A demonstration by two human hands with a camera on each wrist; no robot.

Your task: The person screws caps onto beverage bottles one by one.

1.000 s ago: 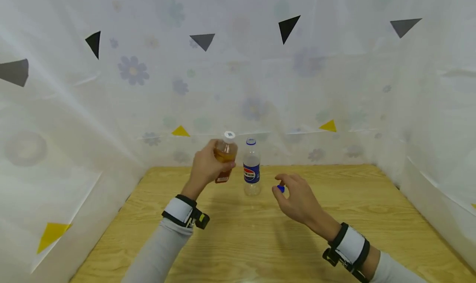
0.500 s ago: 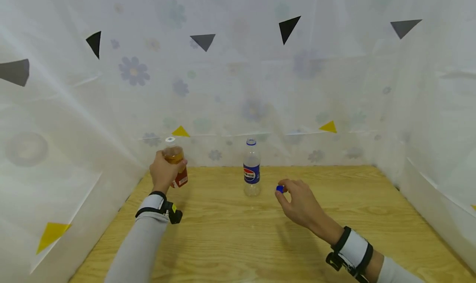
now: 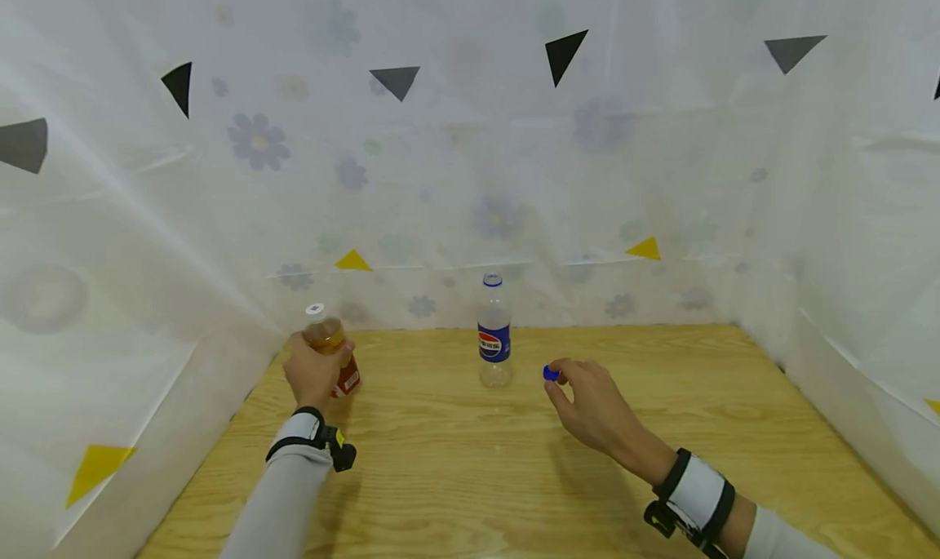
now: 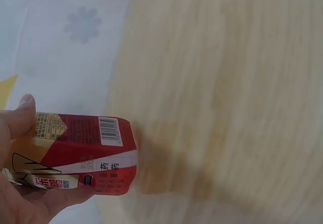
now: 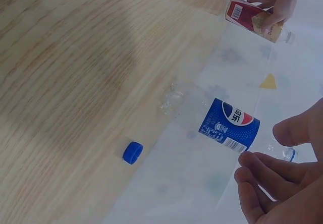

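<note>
The left hand (image 3: 312, 370) grips a bottle (image 4: 96, 156) round its body, thumb on one side and fingers on the other. The bottle is squarish, with a white cap (image 3: 315, 309) rising above the hand and amber liquid showing through the clear upper wall. Its label is red, gold and white, printed with black lettering and a barcode (image 4: 110, 131) near the base. In the head view the bottle leans a little, top to the left; whether its base touches the table (image 3: 441, 469) cannot be told.

The right hand (image 3: 591, 404) is loosely bent and holds nothing, the thumb standing apart from the curved fingers. Just beyond its fingertips a blue cap (image 5: 132, 153) lies on the wood-grain table, apart from the hand in the right wrist view.

Farther out, to the left of the right hand and well to the right of the left one, a clear bottle (image 3: 494, 371) stands upright, with a blue ring at its neck and a blue label (image 5: 230, 125) bearing a red, white and blue emblem. Past both hands hangs pale floral sheeting (image 3: 470, 159).
</note>
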